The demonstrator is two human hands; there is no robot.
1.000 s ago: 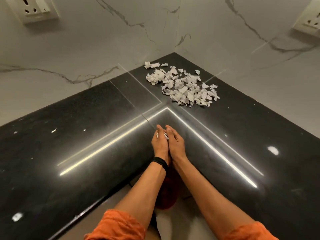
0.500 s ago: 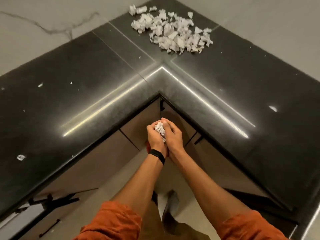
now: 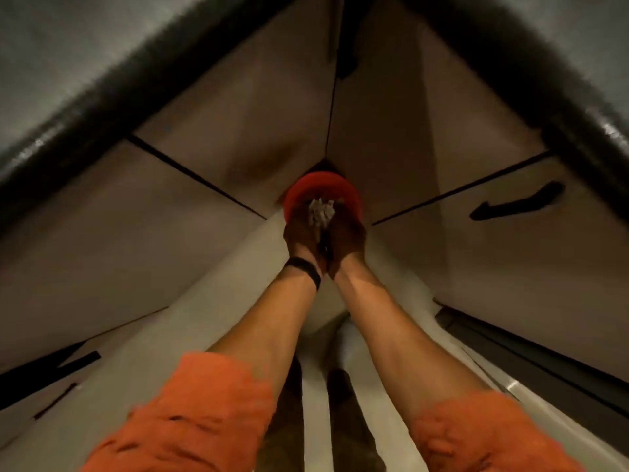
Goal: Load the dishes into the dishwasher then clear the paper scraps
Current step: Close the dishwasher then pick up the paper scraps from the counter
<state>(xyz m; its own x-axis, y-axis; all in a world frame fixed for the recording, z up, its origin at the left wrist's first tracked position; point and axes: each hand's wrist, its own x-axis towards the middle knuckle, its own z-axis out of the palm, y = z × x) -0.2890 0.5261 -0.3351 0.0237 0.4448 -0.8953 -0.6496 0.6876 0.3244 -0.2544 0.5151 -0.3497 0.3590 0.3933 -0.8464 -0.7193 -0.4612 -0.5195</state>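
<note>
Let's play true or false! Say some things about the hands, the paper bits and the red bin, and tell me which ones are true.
1. The left hand and the right hand hold the paper scraps together. True.
2. The hands are over a blue bucket. False: it is a red bin in the corner under the counter.
3. The black band is on the right wrist. False: it is on the left wrist.
4. The sleeves are orange. True.

The left hand (image 3: 301, 235) and right hand (image 3: 347, 238), pressed together, cup paper scraps (image 3: 320, 212), a red bin (image 3: 321, 186) just beyond at twelve o'clock.
</note>
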